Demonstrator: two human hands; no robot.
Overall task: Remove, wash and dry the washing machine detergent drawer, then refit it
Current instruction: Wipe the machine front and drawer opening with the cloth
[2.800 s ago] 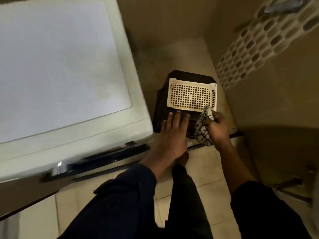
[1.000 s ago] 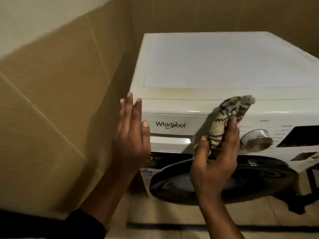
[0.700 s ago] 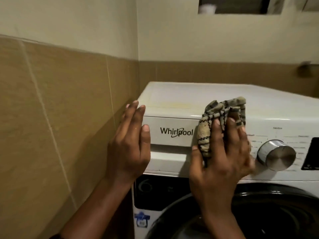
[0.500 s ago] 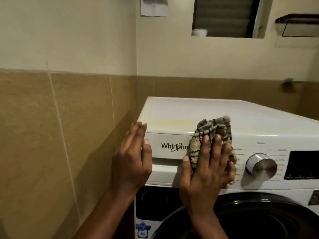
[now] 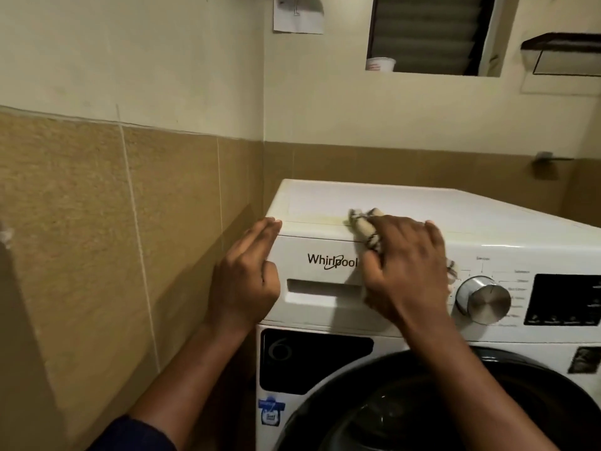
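The white detergent drawer point(image 5: 320, 281), marked Whirlpool, sits flush in the top left of the washing machine point(image 5: 422, 206) front. My left hand point(image 5: 247, 275) lies flat against the drawer's left end at the machine's corner, fingers together, holding nothing. My right hand point(image 5: 403, 268) presses a striped beige cloth point(image 5: 366, 227) against the drawer's right part and upper edge. The hand covers most of the cloth.
A tiled wall point(image 5: 113, 239) stands close on the left of the machine. A silver dial point(image 5: 484, 299) and a dark display point(image 5: 566, 297) lie right of the drawer. The dark round door point(image 5: 406, 408) is below. A white cup point(image 5: 380, 64) rests on the window ledge above.
I have turned from the floor crate to the machine front. My right hand has slid up with the cloth to the drawer's top edge. My left hand has settled on the drawer's left end.
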